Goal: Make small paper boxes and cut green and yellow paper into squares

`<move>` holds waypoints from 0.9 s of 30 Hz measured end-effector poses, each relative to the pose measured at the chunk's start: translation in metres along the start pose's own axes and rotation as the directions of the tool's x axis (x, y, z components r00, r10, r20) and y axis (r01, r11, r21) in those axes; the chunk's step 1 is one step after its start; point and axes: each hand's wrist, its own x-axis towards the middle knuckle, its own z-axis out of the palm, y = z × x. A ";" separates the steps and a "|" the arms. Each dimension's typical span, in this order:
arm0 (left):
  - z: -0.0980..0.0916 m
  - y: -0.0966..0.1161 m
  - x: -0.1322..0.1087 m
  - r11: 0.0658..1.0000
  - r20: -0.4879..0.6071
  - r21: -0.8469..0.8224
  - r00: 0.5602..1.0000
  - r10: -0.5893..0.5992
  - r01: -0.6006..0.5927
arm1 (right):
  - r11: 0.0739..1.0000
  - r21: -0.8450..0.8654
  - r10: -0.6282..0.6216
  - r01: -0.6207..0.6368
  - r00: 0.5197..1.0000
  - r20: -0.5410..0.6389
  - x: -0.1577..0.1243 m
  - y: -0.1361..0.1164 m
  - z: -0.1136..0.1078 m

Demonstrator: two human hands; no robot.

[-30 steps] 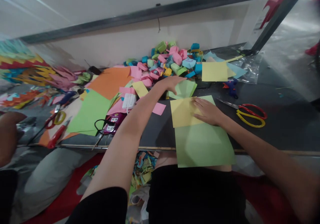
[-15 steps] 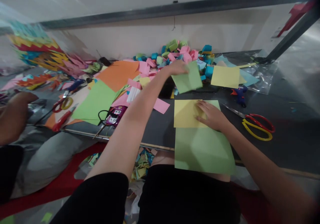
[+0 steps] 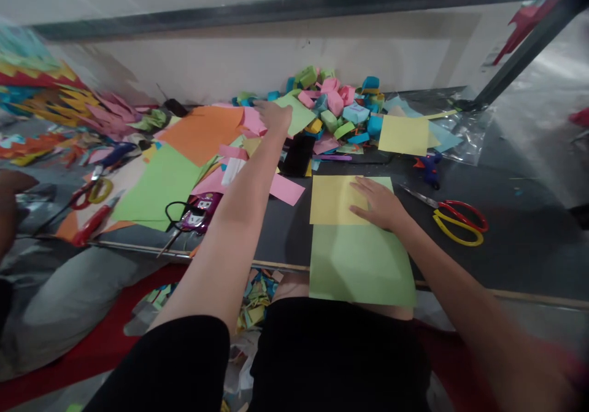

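My left hand [image 3: 275, 116] reaches out over the back of the table and grips a green sheet of paper [image 3: 300, 115]; its fingertips are partly hidden. A yellow sheet of paper [image 3: 331, 200] lies under my right hand [image 3: 380, 206], which rests flat with its fingers apart. Beneath the yellow sheet is a larger green sheet [image 3: 359, 264], hanging over the table's front edge toward my lap. To the right of that hand lie scissors [image 3: 460, 221] with one red and one yellow handle.
Small folded paper pieces [image 3: 338, 105] in several colours are heaped at the back. A dark phone [image 3: 298, 154] lies before them. A blue glue gun [image 3: 429, 169] and another yellow sheet [image 3: 404, 134] are at right. Orange paper [image 3: 202, 131] and a purple case [image 3: 201, 212] lie left, beside another person's hand.
My left hand has moved left and back with the green sheet, uncovering more of the heap and the phone. My right hand stays on the yellow sheet. The view has shifted slightly.
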 end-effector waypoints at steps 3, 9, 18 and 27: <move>-0.012 0.001 -0.030 0.987 -0.072 0.160 0.997 0.026 -0.014 | 1.000 0.000 0.013 -0.013 1.000 -0.024 -0.003 -0.001 -0.002; -0.067 -0.042 -0.094 0.719 0.768 0.008 0.465 0.441 -0.695 | 0.997 0.063 0.039 -0.034 0.995 -0.088 -0.006 0.002 -0.002; -0.126 -0.079 -0.063 0.496 0.866 0.283 0.441 0.235 -0.821 | 0.996 0.090 0.040 -0.027 0.989 -0.143 -0.005 0.012 0.003; -0.132 -0.047 -0.033 0.850 0.725 0.206 0.659 0.200 -0.484 | 0.998 0.059 0.029 -0.021 0.989 -0.144 -0.005 0.011 0.004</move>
